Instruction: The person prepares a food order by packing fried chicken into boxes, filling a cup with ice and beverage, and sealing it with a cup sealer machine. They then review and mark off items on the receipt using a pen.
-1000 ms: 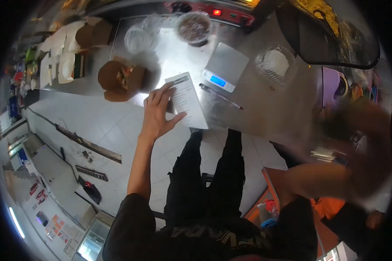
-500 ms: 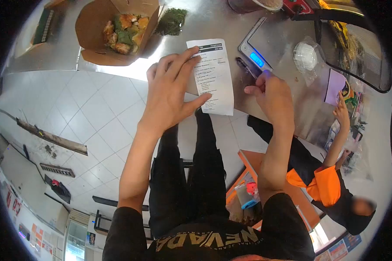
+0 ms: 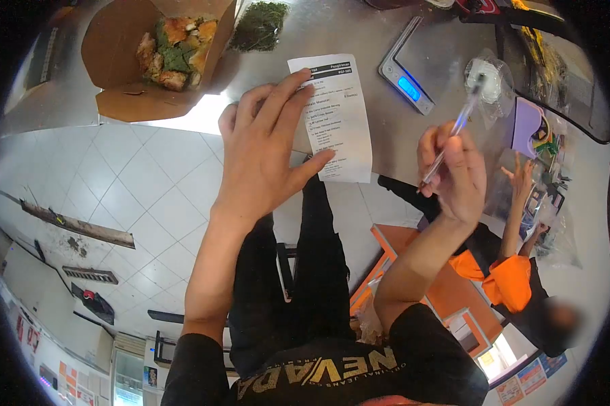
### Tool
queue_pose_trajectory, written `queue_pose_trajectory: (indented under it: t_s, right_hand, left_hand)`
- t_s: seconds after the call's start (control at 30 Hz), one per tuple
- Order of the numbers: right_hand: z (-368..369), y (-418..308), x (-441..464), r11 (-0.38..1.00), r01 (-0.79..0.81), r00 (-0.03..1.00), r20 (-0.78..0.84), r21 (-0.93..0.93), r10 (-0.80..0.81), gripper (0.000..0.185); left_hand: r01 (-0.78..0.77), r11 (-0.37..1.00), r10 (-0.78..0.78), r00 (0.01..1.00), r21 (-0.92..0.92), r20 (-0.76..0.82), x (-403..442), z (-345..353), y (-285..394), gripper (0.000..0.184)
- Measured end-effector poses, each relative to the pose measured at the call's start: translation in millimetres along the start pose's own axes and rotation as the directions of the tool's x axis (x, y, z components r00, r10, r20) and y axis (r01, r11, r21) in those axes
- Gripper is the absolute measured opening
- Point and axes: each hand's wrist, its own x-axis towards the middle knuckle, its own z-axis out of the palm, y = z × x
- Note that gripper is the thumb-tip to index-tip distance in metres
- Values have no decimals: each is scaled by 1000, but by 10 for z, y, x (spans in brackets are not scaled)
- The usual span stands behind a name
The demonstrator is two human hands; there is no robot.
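A long printed receipt [image 3: 341,128] lies on the metal counter, its lower end reaching past the edge. My left hand [image 3: 261,139] rests on the receipt's left side with fingers stretched and thumb spread, so part of the paper is covered. To the right, my right hand [image 3: 457,169] is raised with its fingers closed round a clear pen [image 3: 450,150]. The pen is tilted, one end pointing up toward a plastic-wrapped white item. Just beyond that hand sits a flat digital scale [image 3: 408,76] with a lit blue display.
An open cardboard box [image 3: 146,108] of food stands at the counter's left, beside a packet of dark green flakes [image 3: 259,26]. A clear plastic wrapper with a white item [image 3: 486,80] and a purple piece [image 3: 527,127] lie right. A co-worker's hand [image 3: 519,174] is nearby.
My right hand has picked up the pen from beside the scale and drawn it back, tilted. My left hand stays on the receipt. The co-worker's hand has moved slightly left and down.
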Motion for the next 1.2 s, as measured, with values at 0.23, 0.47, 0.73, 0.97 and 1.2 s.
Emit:
queue_pose_trajectory:
  t_s: [0.23,0.47,0.73,0.97,1.2]
  right_hand:
    - [630,679,525,869,494,854,-169,-29,-491,33]
    - [476,828,421,797,451,788,-239,-402,-567,19]
    - [508,824,349,716,467,787,-126,-518,-604,18]
    - [598,816,309,622,521,771,9,-584,-637,21]
    - [447,818,334,660,491,751,-108,-568,-652,21]
  left_hand:
    - [-3,1000,3,1000,12,-9,17,-2,7,79]
    - [-8,999,8,1000,51,-9,13,30,15,79]
    - [-36,983,45,998,181,-47,28,37,21,81]
    - [7,980,-16,999,198,43,7,62,3,90]
    - [5,976,-16,999,219,50,12,55,22,90]
